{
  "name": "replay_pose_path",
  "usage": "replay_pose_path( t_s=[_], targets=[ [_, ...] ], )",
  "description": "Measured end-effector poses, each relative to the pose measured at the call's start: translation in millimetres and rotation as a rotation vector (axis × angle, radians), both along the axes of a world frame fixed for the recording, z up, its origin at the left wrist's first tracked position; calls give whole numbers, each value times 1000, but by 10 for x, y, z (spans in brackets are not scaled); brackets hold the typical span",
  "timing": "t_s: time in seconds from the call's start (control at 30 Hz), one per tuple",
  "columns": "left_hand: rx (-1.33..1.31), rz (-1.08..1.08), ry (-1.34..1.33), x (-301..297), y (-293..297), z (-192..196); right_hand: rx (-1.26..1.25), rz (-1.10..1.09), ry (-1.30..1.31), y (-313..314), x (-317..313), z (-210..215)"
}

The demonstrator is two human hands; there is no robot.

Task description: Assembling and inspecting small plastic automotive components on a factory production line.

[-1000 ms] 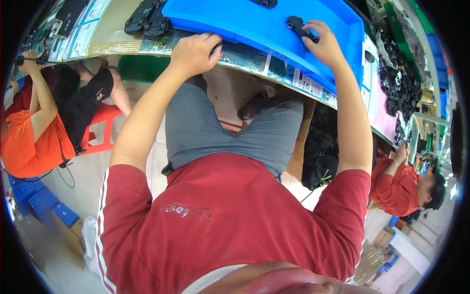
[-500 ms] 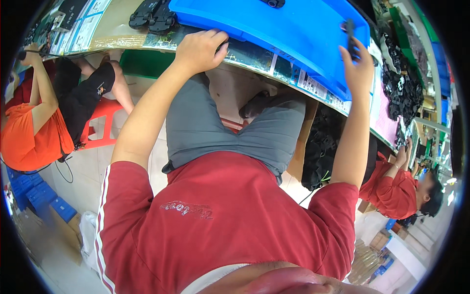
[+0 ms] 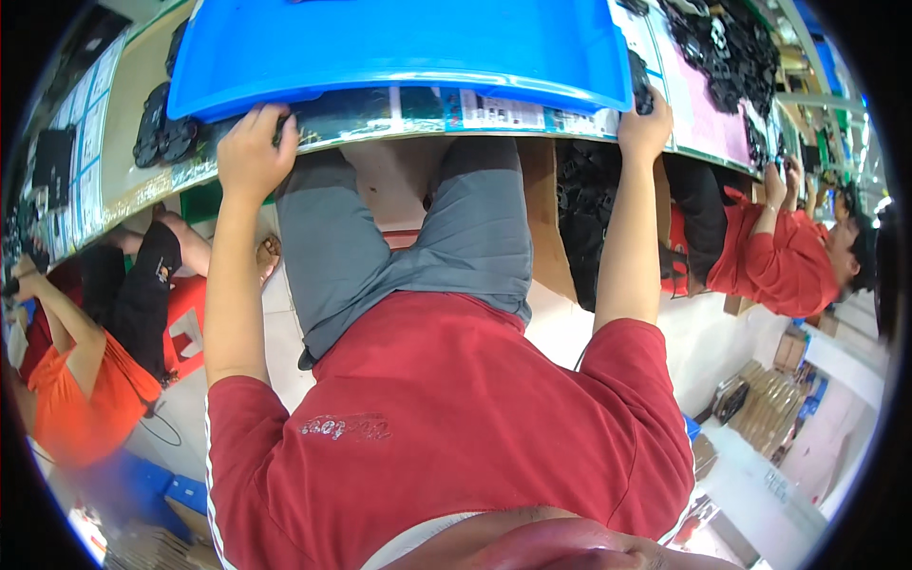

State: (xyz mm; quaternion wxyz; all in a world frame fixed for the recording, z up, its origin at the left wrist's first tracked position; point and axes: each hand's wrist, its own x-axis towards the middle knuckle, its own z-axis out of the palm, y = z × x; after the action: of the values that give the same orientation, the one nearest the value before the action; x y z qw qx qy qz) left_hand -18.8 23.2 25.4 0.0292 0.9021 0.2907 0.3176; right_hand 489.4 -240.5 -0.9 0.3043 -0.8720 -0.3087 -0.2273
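A large blue plastic tray (image 3: 399, 81) lies on the table in front of me. My left hand (image 3: 253, 154) rests at the table's front edge by the tray's near left corner, fingers curled. A bit of something dark shows between its thumb and fingers, too hidden to name. Just past the tray's near right corner, my right hand (image 3: 646, 128) is closed around a black plastic part (image 3: 640, 81), its lower end covered by the fingers. Left of the tray lie black car-shaped plastic parts (image 3: 163, 133).
A heap of black parts (image 3: 727, 52) covers the table at the far right. Beneath the table, right of my legs, stands a cardboard box (image 3: 540, 180) with black pieces inside. Co-workers sit to either side, one in orange (image 3: 90, 399), one in red (image 3: 784, 256).
My view has turned, so the tray appears further left and level. The right hand has brought the black part from above the tray's right end to beside its near right corner.
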Motion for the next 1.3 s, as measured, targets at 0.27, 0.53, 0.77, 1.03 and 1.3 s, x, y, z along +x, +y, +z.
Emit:
replay_pose_path(
  t_s=[0.27,0.53,0.77,1.03,1.3],
  targets=[
    [-13,84,7,-19,-19,-63,-9,-51,-14,40,-130,26],
    [-27,68,2,-3,-25,-47,-10,-66,27,28,-204,80],
    [-4,46,-7,-17,17,-36,13,-39,-34,71,-114,39],
    [-30,16,-29,-34,-32,-28,-21,-11,-66,13,-115,48],
    [-18,41,7,-46,-10,-43,-223,274,110,-214,-383,444]
  ],
)
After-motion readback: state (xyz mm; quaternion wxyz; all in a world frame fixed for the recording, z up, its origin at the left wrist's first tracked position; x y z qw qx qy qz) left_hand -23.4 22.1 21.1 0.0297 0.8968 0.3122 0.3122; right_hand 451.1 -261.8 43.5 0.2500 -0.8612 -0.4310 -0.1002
